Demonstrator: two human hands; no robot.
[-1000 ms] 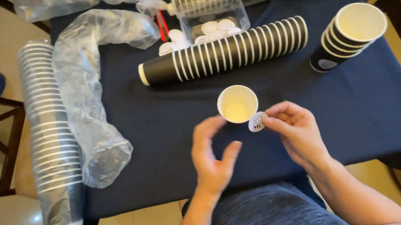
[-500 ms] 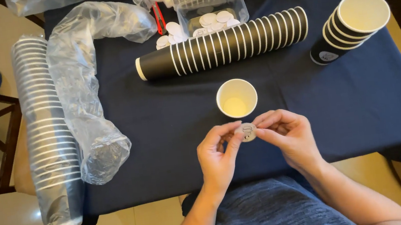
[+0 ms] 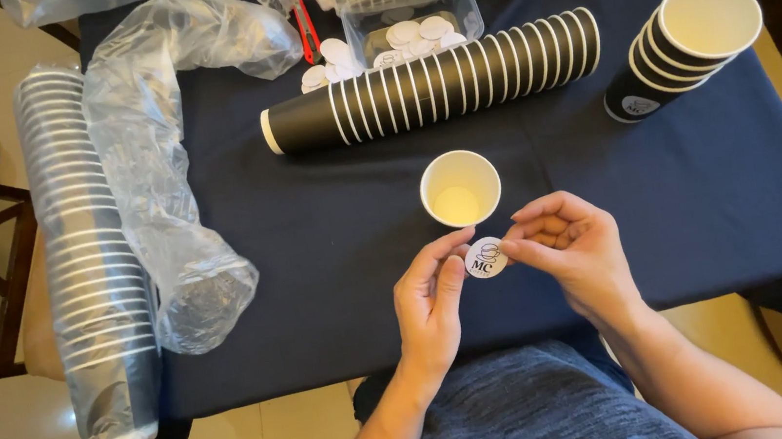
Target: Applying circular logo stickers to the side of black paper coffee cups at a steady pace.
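Note:
A round white sticker (image 3: pixel 486 258) with a dark printed mark is pinched between the fingertips of my left hand (image 3: pixel 432 301) and my right hand (image 3: pixel 566 250), just above the near part of the dark blue tablecloth (image 3: pixel 723 201). Right behind the sticker a single black paper cup (image 3: pixel 460 187) with a white inside stands upright and empty. Both hands touch the sticker at its edges; neither touches the cup.
A long row of nested black cups (image 3: pixel 434 82) lies on its side behind the cup. A short stack of cups (image 3: pixel 680 44) leans at the right. A clear tub of round stickers (image 3: pixel 409 31), a red cutter (image 3: pixel 308 33), loose plastic sleeves (image 3: pixel 165 176) and a wrapped cup stack (image 3: pixel 86 254) lie left.
My left hand rose from open beside the cup and joined the right hand on the sticker. The sticker was turned, and its printed face now points up.

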